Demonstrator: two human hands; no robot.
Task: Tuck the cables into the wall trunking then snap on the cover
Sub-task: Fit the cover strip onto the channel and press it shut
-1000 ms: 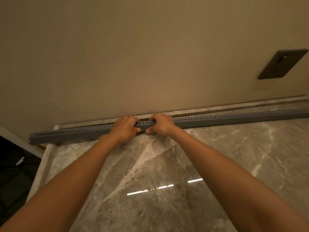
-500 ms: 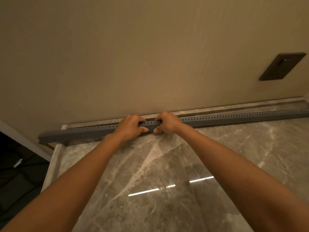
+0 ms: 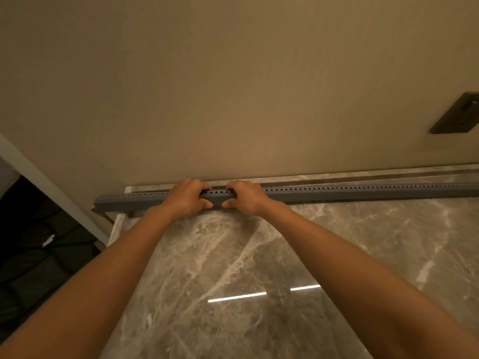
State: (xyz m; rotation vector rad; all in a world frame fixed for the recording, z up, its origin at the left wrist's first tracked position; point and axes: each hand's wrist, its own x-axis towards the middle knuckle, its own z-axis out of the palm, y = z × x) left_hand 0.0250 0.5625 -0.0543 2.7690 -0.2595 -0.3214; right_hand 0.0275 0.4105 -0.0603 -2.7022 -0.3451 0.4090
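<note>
Grey plastic trunking (image 3: 337, 194) lies along the foot of the wall (image 3: 233, 86), and your left hand (image 3: 185, 199) and right hand (image 3: 246, 198) sit side by side clamped on its middle, thumbs in front. You seem to be pressing the cover home; no cables show. Next, work outward along the trunking. It rests on a polished marble top (image 3: 285, 255), a dark socket (image 3: 456, 114) above its right stretch.

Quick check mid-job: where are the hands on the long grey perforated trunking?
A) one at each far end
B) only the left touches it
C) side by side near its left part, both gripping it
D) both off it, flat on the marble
C: the left hand and right hand sit close together, fingers curled over the long grey perforated trunking, thumbs on its front face.
</note>
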